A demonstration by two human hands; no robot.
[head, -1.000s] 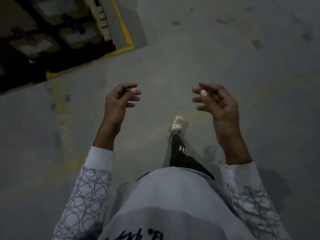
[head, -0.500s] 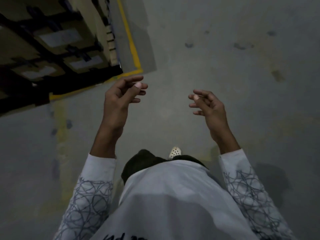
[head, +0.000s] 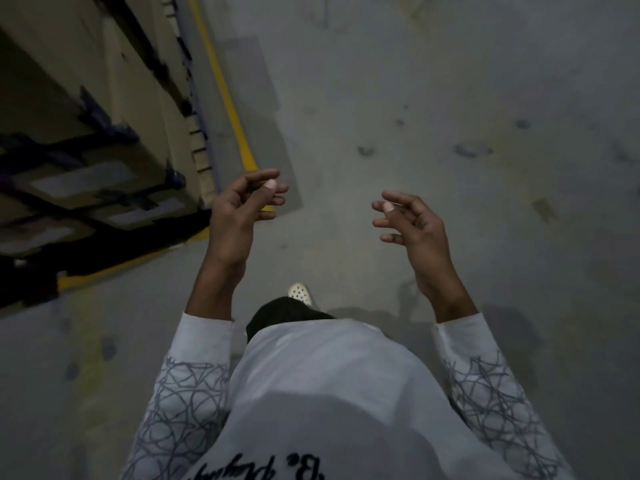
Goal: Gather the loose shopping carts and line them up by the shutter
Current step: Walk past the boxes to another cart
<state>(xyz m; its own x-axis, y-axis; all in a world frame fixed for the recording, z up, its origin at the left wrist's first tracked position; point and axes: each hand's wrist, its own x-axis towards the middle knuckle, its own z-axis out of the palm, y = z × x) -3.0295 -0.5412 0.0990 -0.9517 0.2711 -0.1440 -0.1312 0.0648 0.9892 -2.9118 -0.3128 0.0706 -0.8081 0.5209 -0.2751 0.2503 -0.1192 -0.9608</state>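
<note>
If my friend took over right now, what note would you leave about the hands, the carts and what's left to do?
Left hand: raised in front, fingers loosely curled, holds nothing.
Right hand: the same, empty.
Carts and shutter: not in view; only grey floor, a yellow line and stacked boxes on the left.
Done: nothing this view can show.
Left: find the loose carts and line them up by the shutter.
</note>
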